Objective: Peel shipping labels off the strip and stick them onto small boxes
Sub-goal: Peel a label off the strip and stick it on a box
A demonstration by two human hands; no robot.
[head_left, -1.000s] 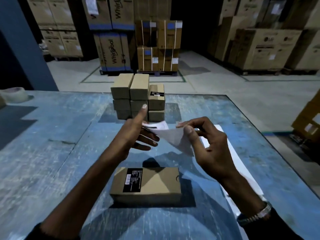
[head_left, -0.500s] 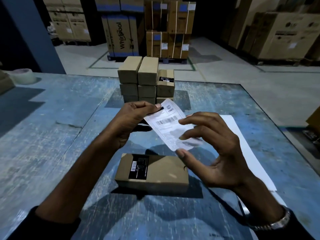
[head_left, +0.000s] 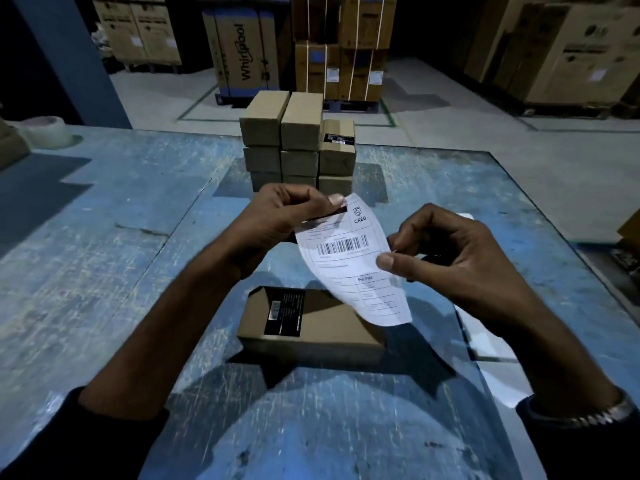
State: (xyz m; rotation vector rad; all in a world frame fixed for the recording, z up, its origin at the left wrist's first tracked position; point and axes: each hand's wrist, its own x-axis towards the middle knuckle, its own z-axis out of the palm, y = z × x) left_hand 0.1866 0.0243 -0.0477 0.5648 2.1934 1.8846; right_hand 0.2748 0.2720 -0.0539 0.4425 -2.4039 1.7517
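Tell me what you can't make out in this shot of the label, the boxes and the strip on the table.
Head view only:
- Shipping label: the small address lines are too fine to read; its sticky back faces away.
- Box under the hands: print on its black sticker is too small, and the label covers its far right corner.
- Label strip: mostly hidden behind the right hand.
- Stack of boxes: bottom row blocked by the left hand.

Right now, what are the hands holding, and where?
The shipping label: left hand pinches its top corner, right hand pinches its right edge.
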